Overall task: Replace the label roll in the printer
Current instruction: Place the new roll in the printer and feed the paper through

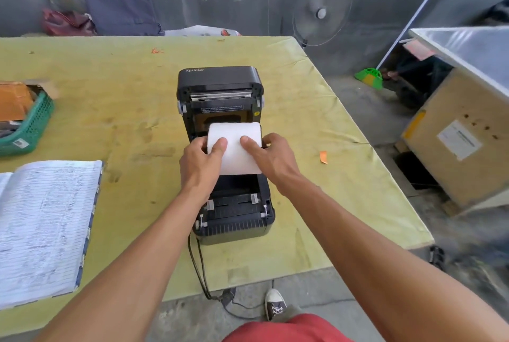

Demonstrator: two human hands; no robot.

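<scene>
A black label printer (234,220) stands on the yellow-green table (124,99) with its lid (219,79) swung up and back. A white label roll (234,135) sits in the open bay, and its loose end hangs forward over the black interior. My left hand (199,161) grips the roll's left end, thumb pressed on the paper. My right hand (271,155) grips the right end, thumb also on the paper. The feed guides (234,202) at the printer's front lie bare.
An open written notebook (44,228) lies at the near left. A green basket (30,126) stands at the left edge. A small orange scrap (323,157) lies right of the printer. The printer's cable (201,272) drops over the near edge. A fan (321,10) and a wooden crate (454,143) stand off the table.
</scene>
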